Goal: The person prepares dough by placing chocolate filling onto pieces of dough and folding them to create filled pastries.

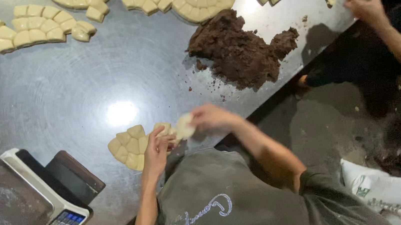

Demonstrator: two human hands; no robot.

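— Near the table (pixel 106 83) edge, what are we holding?

— We're pinching 1 pale dough piece (pixel 184 127) in our right hand (pixel 211 118), fingers closing around it. Our left hand (pixel 157 150) is pressing its fingertips on the scored dough slab (pixel 128 147), likely steadying it.

— And beyond?

— Brown filling (pixel 241 50) is lying within reach; the scale (pixel 25 208) is sitting at our left.

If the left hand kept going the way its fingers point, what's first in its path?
The left hand points up-right at the dough piece in the right hand, likely met first; depth is unclear.
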